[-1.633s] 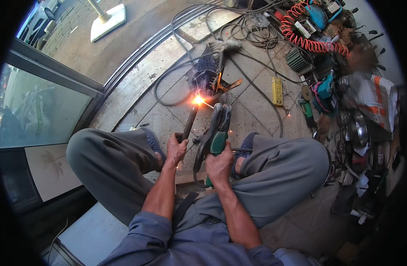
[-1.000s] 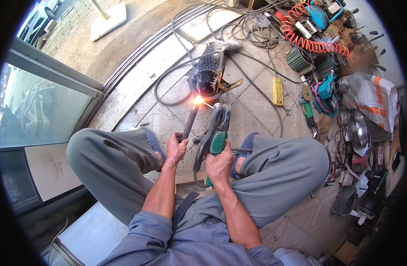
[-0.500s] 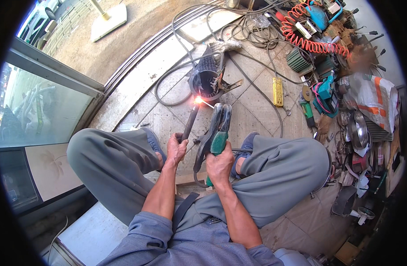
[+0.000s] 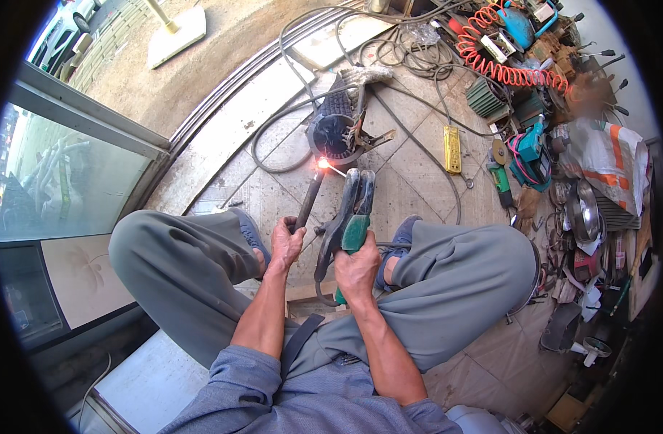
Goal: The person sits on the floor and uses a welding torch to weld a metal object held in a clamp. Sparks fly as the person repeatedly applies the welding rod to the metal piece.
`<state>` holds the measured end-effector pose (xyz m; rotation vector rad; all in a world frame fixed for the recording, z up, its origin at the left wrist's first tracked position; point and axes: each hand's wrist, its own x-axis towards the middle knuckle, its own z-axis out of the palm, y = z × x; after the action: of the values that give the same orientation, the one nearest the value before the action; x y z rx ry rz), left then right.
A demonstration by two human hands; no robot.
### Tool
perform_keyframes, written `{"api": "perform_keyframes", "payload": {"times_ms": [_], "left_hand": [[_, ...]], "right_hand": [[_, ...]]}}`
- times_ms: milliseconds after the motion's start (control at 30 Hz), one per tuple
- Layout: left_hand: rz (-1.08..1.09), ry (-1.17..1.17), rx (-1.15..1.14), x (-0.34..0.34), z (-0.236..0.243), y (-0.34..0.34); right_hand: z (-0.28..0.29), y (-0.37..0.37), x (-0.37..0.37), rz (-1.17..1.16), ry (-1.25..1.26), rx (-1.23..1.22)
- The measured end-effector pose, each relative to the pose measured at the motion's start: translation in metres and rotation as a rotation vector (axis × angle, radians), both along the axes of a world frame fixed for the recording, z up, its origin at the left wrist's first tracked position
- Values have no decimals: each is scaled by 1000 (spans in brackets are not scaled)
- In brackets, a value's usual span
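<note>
My left hand [image 4: 287, 241] is wrapped round a dark metal rod [image 4: 311, 194], whose upper end meets a small glowing spot [image 4: 323, 163]. My right hand [image 4: 357, 264] grips an electrode holder [image 4: 355, 228] with a green handle. A thin pale electrode [image 4: 338, 171] runs from its jaws to the glow. The glow sits at the lower rim of a dark round hollow metal piece [image 4: 331, 134] on the tiled floor. A worn clamp [image 4: 375, 140] is at that piece's right side.
Cables loop around the workpiece. At right are a yellow power strip [image 4: 451, 150], a green angle grinder [image 4: 501, 177], an orange coiled hose [image 4: 505, 72], a sack [image 4: 599, 163] and heaped tools. A glass door [image 4: 75, 173] stands left; my bent legs frame both hands.
The bright arc with sparks has shrunk to a small, dimmer glow, and the scene looks lighter, showing more of the round piece. Both hands keep nearly the same place and hold.
</note>
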<state>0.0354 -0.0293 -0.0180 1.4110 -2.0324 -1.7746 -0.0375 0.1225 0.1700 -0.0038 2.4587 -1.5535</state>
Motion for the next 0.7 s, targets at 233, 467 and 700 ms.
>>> {"api": "perform_keyframes", "payload": {"times_ms": [233,467,700], "left_hand": [[3,4,-21,-3,8,3],[-14,-6,-18,-3,13,2],[-99,-128,-226,-9,23,2]], "right_hand": [[-1,1,0,15,9,26],[1,1,1,33,1,7],[11,-1,0,38,-92,17]]}}
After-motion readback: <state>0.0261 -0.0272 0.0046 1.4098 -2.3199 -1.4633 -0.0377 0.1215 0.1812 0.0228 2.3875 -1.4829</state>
